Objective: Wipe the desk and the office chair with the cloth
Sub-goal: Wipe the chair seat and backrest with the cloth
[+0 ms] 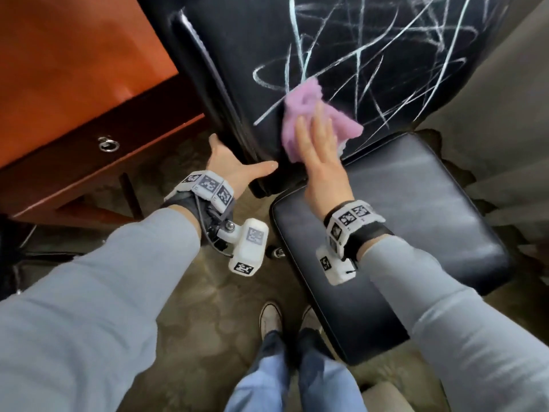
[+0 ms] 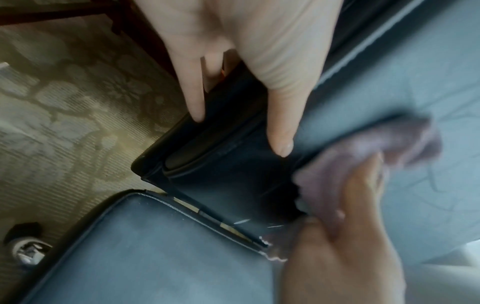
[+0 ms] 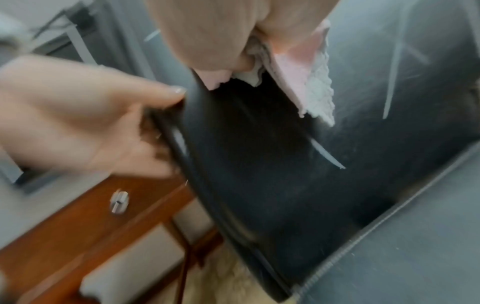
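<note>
The black office chair's backrest (image 1: 237, 40) is covered in white chalk scribbles. My right hand (image 1: 320, 156) lays straight fingers on a pink cloth (image 1: 303, 105) and presses it flat against the lower left of the backrest, just above the seat (image 1: 416, 218). The cloth (image 3: 306, 82) bunches under the palm in the right wrist view. My left hand (image 1: 231, 165) grips the backrest's lower left edge, thumb on the front and fingers behind it. The orange-brown desk (image 1: 74, 55) stands to the left, touching the chair's side.
A desk drawer with a metal ring pull (image 1: 108, 143) faces me at the left. Patterned carpet (image 1: 184, 307) lies below, with my white shoes (image 1: 270, 319) beside the seat's front corner. A chair caster (image 2: 26, 253) shows under the seat.
</note>
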